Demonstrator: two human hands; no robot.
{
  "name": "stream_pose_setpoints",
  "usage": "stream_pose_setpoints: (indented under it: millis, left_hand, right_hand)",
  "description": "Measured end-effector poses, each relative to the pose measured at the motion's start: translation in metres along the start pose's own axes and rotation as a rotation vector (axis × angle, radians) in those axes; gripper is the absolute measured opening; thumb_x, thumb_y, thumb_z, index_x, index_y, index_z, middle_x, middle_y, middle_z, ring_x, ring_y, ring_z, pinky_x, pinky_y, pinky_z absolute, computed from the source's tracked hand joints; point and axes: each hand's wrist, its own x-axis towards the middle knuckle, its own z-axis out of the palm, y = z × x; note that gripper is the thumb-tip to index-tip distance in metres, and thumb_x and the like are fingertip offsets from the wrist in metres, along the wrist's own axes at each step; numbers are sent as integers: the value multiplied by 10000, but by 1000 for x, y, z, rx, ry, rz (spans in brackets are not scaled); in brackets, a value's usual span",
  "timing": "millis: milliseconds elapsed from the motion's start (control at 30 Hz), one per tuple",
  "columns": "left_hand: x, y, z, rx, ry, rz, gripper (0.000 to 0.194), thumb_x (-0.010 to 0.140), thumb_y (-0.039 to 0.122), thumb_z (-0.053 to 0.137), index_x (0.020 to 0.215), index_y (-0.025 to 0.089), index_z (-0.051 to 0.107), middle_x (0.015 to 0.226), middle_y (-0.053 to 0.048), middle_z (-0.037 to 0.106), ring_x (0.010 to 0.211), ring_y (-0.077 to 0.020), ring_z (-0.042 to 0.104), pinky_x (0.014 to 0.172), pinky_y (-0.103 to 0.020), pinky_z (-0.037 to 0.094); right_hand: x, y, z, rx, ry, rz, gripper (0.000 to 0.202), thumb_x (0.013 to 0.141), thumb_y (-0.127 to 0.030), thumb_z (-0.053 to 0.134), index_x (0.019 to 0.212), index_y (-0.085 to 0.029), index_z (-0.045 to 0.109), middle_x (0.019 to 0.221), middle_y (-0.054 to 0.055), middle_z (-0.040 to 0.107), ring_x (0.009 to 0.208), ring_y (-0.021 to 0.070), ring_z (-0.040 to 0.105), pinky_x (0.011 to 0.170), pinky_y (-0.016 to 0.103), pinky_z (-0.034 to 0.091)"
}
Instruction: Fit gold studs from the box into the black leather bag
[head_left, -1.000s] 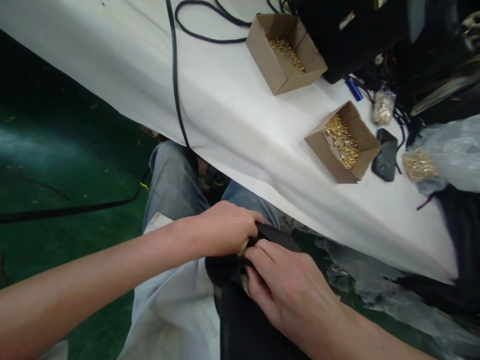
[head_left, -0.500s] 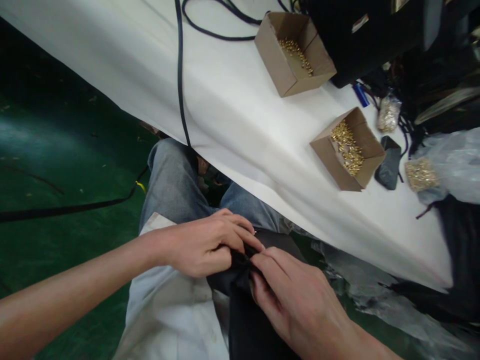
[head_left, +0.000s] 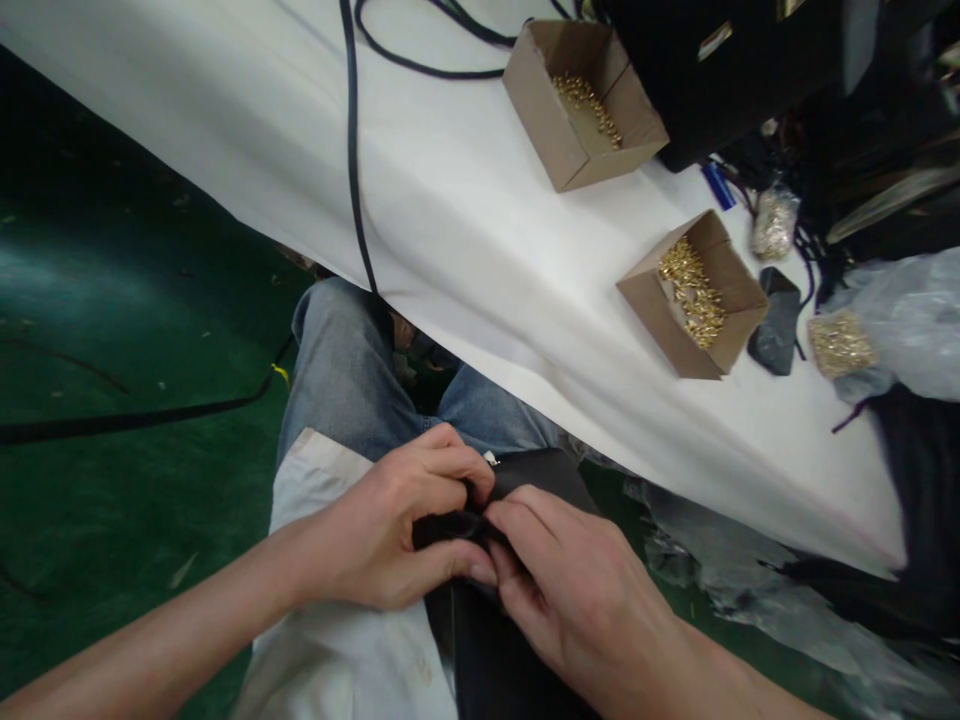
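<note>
Black cloth lies on my lap below the white table, its long side running from 6 up to 12 o'clock, and my left hand at 9 and right hand at 4 both pinch its top edge shut, equally near.

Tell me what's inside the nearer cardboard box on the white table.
The nearer cardboard box holds a heap of small gold-coloured metal pieces on its bare floor. Whatever lies beneath the heap is covered.

The black fabric is mostly hidden under both hands, and its lower part runs off the bottom edge.
</note>
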Motion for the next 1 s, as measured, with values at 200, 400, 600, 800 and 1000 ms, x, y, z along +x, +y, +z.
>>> stream_pose_setpoints:
  millis: [200,400,600,800,1000]
  left_hand:
    - [7,3,-10,464,-102,-84,477,1052,586,750,789,190,728,1288,-133,745,1230,-371,667,974,-561,570]
    - [-9,10,1,440,-79,-305,333,1011,506,812,874,203,789,1241,-113,775,1039,-293,768,888,-441,651]
    - [-7,9,-9,154,-71,-392,223,927,397,907,856,205,817,1333,-78,748,1096,-267,767,939,-372,604]
    - [16,-23,-43,-383,-180,-457,544,953,639,817,693,178,690,924,-5,605,895,-176,613,788,-286,471]
    - [29,-26,-49,-315,-374,-559,657,775,644,945,605,206,486,686,62,443,636,-114,400,575,-277,291]
  right_hand:
    - [8,1,1,-123,6,-24,144,1093,-70,565,1065,-201,620,981,38,663,859,249,645,718,402,459]
    - [14,1,-1,-211,-24,-95,215,958,-23,712,1060,-193,629,989,29,662,852,254,652,686,411,468]
    - [23,6,-5,-279,-107,-216,162,971,-68,749,1009,-180,639,952,33,654,820,253,619,670,409,455]
    - [47,13,-10,-286,-70,-357,143,1087,-111,565,1020,-147,686,920,48,670,837,248,600,875,427,497]
    - [63,22,-11,-184,-59,-363,234,1128,-186,535,938,-173,673,846,8,641,792,210,591,1114,481,408]
